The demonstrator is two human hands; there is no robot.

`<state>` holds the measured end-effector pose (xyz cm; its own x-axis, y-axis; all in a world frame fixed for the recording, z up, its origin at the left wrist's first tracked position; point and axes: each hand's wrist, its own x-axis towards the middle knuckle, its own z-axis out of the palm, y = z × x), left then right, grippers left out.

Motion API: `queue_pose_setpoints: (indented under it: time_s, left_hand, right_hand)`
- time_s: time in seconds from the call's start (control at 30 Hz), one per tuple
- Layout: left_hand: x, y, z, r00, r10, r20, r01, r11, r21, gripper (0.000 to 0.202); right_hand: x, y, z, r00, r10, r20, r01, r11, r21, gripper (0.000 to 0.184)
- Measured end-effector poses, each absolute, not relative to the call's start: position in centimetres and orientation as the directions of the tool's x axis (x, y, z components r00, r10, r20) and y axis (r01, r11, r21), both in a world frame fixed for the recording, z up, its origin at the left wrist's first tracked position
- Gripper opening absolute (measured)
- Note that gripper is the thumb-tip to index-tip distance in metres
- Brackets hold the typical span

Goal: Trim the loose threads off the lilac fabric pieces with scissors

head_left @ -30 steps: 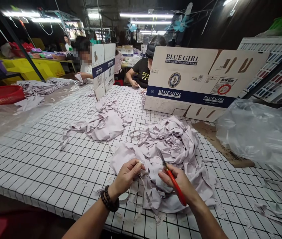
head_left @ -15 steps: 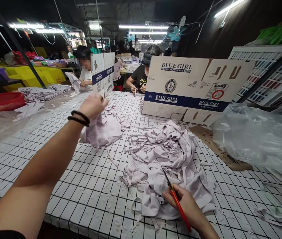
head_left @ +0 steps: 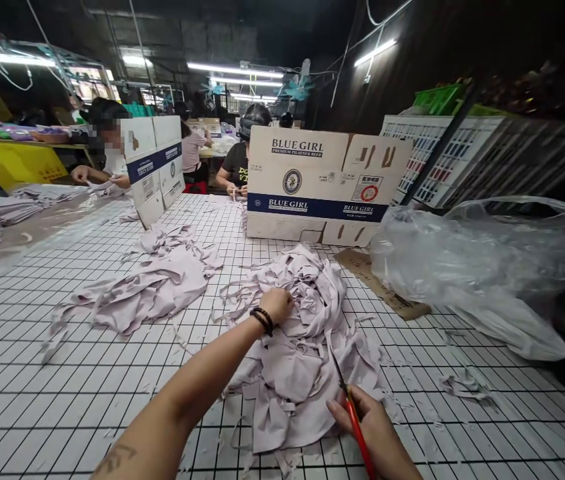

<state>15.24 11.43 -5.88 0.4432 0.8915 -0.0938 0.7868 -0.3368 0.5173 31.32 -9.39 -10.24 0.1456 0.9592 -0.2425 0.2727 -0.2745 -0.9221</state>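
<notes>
A heap of pale lilac cloth pieces (head_left: 307, 373) with thin straps lies tangled on the table in front of me. My left hand (head_left: 277, 306), with dark beads at its wrist, reaches into the heap's upper part, its fingers closed on the cloth; the fingertips are partly hidden. Red-handled scissors (head_left: 355, 420) are in my right hand (head_left: 370, 427), their dark narrow blades pointing up and away over the heap's right side. To the left, a smaller pile of the same cloth (head_left: 157, 287) is spread out, apart from both hands.
A printed cardboard panel (head_left: 332, 173) stands behind the heap, and another cardboard panel (head_left: 162, 167) stands farther left. Clear plastic bags (head_left: 482, 260) lie at right beside a brown cardboard scrap (head_left: 382, 287). Co-workers sit beyond the panels. Scraps dot the grid-patterned tabletop (head_left: 127, 393).
My left hand has left the smaller pile, where cloth now lies spread, and come right onto the heap. My right hand still holds the scissors. The view has turned right.
</notes>
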Motion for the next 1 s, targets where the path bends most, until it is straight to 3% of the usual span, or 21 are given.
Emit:
queue_pose_setpoints:
  time_s: [0.13, 0.27, 0.4, 0.53, 0.7, 0.8, 0.87, 1.0]
  left_hand:
    - [12.3, 10.5, -4.2, 0.432, 0.902, -0.018, 0.719, -0.332, 0.61, 0.02]
    - [6.8, 5.8, -1.7, 0.464, 0.886, 0.016, 0.596, -0.325, 0.734, 0.032]
    - [1.3, -1.0, -0.2, 0.592, 0.806, 0.018, 0.198, -0.168, 0.966, 0.028]
    - [-0.7, -6.7, -0.8, 0.674, 0.739, 0.006, 0.071, -0.073, 0.995, 0.02]
    - [0.5, -11.0, -4.3, 0.664, 0.747, 0.016, -0.1, 0.069, 0.993, 0.021]
    - [1.4, -12.4, -6.3, 0.67, 0.738, -0.088, -0.085, 0.193, 0.977, 0.023]
    - [2.0, -12.4, -7.1, 0.675, 0.713, -0.189, 0.025, 0.234, 0.972, 0.031]
    - [4.1, -9.8, -7.3, 0.492, 0.824, -0.281, 0.275, 0.159, 0.948, 0.052]
  right_hand:
    - [32.8, -9.9, -11.3, 0.222, 0.919, -0.327, 0.072, -0.349, -0.934, 0.043]
    - [32.4, -9.1, -10.5, 0.211, 0.924, -0.318, -0.111, -0.301, -0.947, 0.039]
    - [30.3, -7.9, -9.2, 0.1, 0.95, -0.297, -0.205, -0.272, -0.94, 0.035]
    - [27.6, -6.6, -8.6, 0.012, 0.942, -0.337, -0.244, -0.324, -0.914, 0.036]
    - [25.0, -5.2, -8.5, 0.046, 0.906, -0.422, -0.331, -0.385, -0.862, 0.041]
    - [24.4, -4.9, -8.9, 0.095, 0.909, -0.405, -0.328, -0.355, -0.875, 0.037]
    - [24.5, -5.0, -9.1, 0.143, 0.918, -0.371, -0.309, -0.315, -0.897, 0.037]
    - [24.9, -5.9, -8.8, 0.208, 0.938, -0.279, -0.224, -0.232, -0.947, 0.039]
